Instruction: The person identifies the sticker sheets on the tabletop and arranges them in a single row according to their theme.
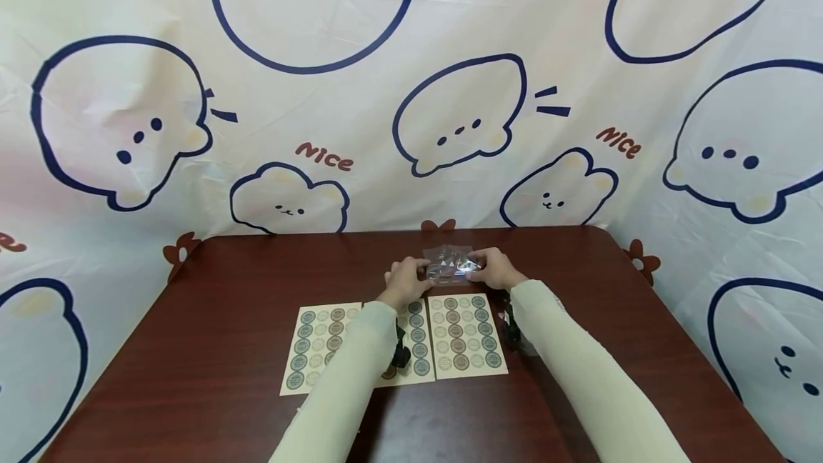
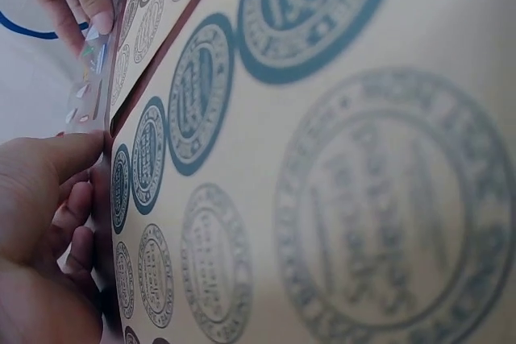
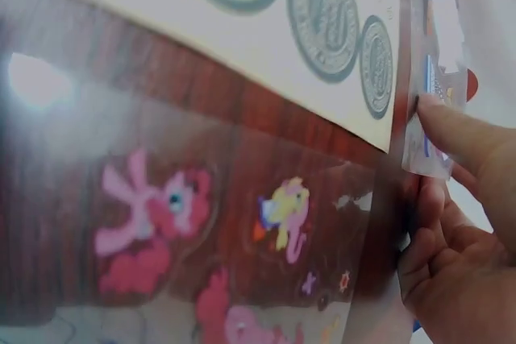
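Both hands are at a crinkled clear plastic bag or sheet [image 1: 450,264] near the back of the table. My left hand [image 1: 406,281] pinches its left edge, thumb reaching onto the plastic [image 2: 90,94]. At the opposite edge my right hand [image 1: 496,269] pinches it, with the thumb [image 3: 459,128] on one side and curled fingers on the other. Small coloured marks show through the plastic [image 3: 439,78]; what they are cannot be made out. Cream sheets of round labels [image 1: 468,334] lie just in front, the middle one partly hidden by my left forearm.
A clear sheet with pink and yellow pony stickers [image 3: 153,215] lies right of the label sheets, mostly hidden under my right forearm in the head view. The dark brown table [image 1: 212,334] meets a cartoon-printed cloth [image 1: 373,113] at its back and sides.
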Demonstrator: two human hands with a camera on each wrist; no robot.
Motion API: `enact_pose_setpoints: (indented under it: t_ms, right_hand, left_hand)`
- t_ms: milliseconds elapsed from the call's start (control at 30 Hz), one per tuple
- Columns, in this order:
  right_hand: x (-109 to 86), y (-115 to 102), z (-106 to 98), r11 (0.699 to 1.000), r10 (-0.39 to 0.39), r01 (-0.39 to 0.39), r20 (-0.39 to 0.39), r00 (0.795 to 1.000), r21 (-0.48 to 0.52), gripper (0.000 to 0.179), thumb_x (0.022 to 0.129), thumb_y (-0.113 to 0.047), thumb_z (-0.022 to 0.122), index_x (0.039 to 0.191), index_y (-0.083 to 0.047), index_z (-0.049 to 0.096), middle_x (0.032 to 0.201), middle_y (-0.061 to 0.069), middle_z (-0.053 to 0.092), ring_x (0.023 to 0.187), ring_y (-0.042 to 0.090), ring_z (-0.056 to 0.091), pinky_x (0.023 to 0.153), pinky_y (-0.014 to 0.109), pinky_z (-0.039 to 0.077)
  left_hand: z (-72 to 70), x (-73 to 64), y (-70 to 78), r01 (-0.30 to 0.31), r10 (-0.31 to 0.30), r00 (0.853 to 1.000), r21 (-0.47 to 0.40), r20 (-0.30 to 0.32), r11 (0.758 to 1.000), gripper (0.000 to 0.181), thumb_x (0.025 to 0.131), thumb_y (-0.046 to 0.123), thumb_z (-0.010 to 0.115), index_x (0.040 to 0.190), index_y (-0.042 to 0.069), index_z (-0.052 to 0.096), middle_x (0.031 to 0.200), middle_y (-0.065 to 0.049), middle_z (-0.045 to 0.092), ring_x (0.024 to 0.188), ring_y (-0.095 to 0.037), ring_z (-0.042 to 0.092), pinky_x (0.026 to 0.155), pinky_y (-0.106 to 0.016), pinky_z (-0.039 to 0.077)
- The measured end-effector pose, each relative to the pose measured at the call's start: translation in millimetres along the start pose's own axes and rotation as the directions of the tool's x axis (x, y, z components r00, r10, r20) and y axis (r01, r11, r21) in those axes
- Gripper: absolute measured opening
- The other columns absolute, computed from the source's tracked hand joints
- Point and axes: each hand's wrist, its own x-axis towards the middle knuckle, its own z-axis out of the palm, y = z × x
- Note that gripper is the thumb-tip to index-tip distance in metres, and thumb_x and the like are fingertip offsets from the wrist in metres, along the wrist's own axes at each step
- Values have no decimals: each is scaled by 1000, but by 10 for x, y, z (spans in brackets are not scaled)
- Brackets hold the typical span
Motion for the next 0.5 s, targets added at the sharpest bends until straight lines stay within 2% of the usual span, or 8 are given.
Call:
enact_pose_setpoints:
  t_ms: [133,233,333,500]
  right_hand:
    - [22,12,9,999,7,-6,-17,1000,40,50,92,-9,72,139,1,58,87,9,57,76,19,50,69,30,42]
    - [32,0,17,997,18,-17,-20,1000,73,49,92,-7,71,139,1,59,88,8,57,77,19,51,72,30,43]
    - [33,-13,20,994,25,-23,-19,1000,109,48,93,-5,70,139,2,58,88,8,58,76,19,52,72,29,44]
    - [59,-39,29,988,38,-33,-30,999,153,46,94,-5,69,138,1,59,89,7,58,79,18,52,74,28,43]
  left_hand:
    - [33,57,-76,-7,7,1000,-7,10,1000,44,96,19,70,138,12,62,110,-5,66,103,-25,48,85,-42,23]
    - [64,117,-160,-5,5,1000,-25,22,1000,45,96,18,70,140,12,61,105,-1,65,101,-22,52,89,-43,25]
    - [63,147,-200,-6,8,999,-57,33,998,47,94,15,71,140,12,60,103,-1,66,101,-22,58,95,-47,29]
    - [10,121,-191,-14,18,999,-123,32,992,47,93,10,71,139,9,60,102,-4,67,96,-21,59,103,-51,31]
